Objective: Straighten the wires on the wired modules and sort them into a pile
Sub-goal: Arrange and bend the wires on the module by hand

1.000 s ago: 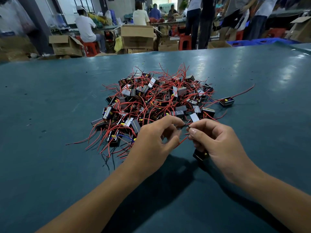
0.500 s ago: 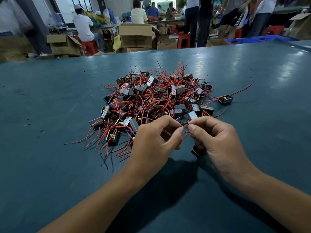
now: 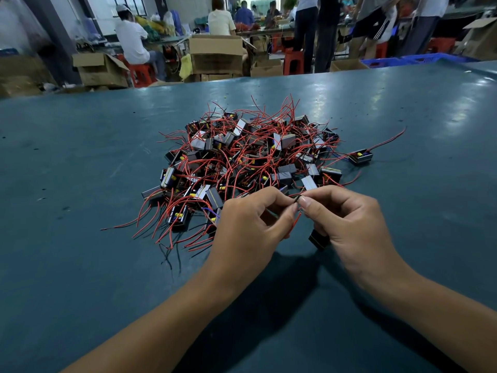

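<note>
Both the left hand [image 3: 247,227] and right hand [image 3: 347,224] pinch a thin red wire [image 3: 296,221] of a boxy black module [image 3: 318,239].

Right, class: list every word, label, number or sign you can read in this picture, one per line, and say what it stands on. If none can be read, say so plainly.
None can be read.
Modules in the pile: pale faces and yellow parts, any print too small to read.
Cardboard boxes behind the table: no print visible.
Module under the right hand: dark, no marking visible.

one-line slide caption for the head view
Both hands pinch one module's wires before a tangled module heap.
</note>
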Demonstrator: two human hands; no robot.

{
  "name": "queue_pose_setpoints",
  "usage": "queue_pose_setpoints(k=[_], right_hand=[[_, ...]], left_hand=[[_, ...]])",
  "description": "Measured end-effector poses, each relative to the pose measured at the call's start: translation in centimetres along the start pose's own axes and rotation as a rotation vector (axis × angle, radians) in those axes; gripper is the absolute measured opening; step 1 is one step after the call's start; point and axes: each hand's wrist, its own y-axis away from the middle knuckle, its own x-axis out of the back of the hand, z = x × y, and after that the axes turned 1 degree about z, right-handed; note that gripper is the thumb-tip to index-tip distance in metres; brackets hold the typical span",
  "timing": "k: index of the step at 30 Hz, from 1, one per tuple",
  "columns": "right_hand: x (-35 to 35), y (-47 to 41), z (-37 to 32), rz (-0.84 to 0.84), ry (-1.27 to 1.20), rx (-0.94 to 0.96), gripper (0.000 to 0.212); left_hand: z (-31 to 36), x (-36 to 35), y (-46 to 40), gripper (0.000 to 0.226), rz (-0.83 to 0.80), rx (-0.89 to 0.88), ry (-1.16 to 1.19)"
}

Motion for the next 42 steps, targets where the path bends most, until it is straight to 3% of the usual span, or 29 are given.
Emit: queue_pose_setpoints(k=[7,18,21,29,36,42], right_hand=[[0.1,0.0,-0.1,0.081,0.046,-0.064,0.012],[0.3,-0.4,0.2,0.082,0.119,-0.066,0.015],[0.6,-0.6,0.0,0.087,0.088,-0.082,0.014],[0.7,-0.3,-0.8,-0.063,0.118,0.004,0.015],[0.6,-0.2,-1.2,-0.081,0.119,0.008,0.02],[0.5,0.0,-1.3,-0.115,0.141,0.038,0.02]], left_hand=[[0.5,-0.4,0.0,0.015,0.029,-0.113,-0.189],[1.2,-0.3,0.2,0.021,-0.017,-0.166,-0.317],[1.3,-0.2,0.2,0.026,0.005,-0.207,-0.449],[0.9,1.4,-1.1,0.028,0.036,-0.378,-0.557],[0.3,2.5,-1.7,0.016,0.001,-0.447,-0.591],[0.2,2.6,-1.8,0.02,0.008,-0.5,-0.626]])
